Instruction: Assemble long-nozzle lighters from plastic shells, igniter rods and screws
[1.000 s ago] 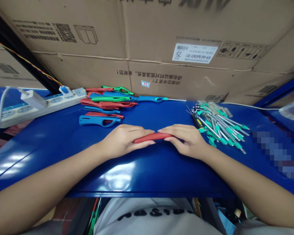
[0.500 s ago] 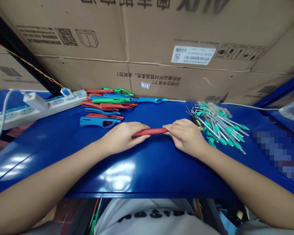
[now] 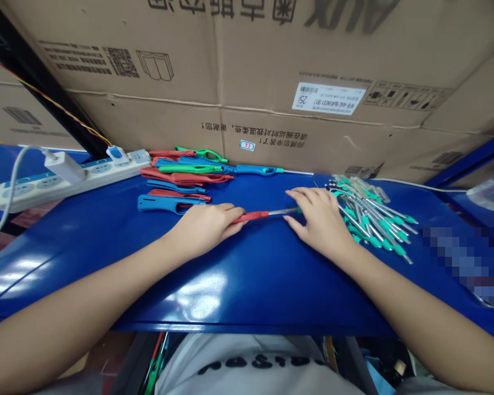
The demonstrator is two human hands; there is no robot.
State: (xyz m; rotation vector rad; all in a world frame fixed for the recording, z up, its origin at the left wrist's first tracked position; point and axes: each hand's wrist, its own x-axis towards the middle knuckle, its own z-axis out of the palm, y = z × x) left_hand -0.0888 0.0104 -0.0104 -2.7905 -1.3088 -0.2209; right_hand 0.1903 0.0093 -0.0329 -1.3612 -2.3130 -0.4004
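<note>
Your right grip [image 3: 321,219] has moved rightward since earlier. Over the blue surface's [image 3: 255,269] middle, your left grip [image 3: 206,227] clasps the red handle [image 3: 253,216], likely to steady it; your right, fingers spread, sits around the metal rod's [image 3: 282,212] tip, perhaps for guiding, contact unclear.

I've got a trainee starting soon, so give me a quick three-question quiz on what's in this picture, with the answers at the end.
1. Multiple choice: which hand grips the red handle?
A) Left
B) Right
C) Neither

2. True or false: the white power strip lies to the right of the pile of metal rods with green parts.

3. Fill in the blank: a slim metal ____ sticks out of the red handle toward the right hand.

Key
1: A, the left hand.
2: False; the power strip lies to the left of the pile of metal rods.
3: rod.
</note>
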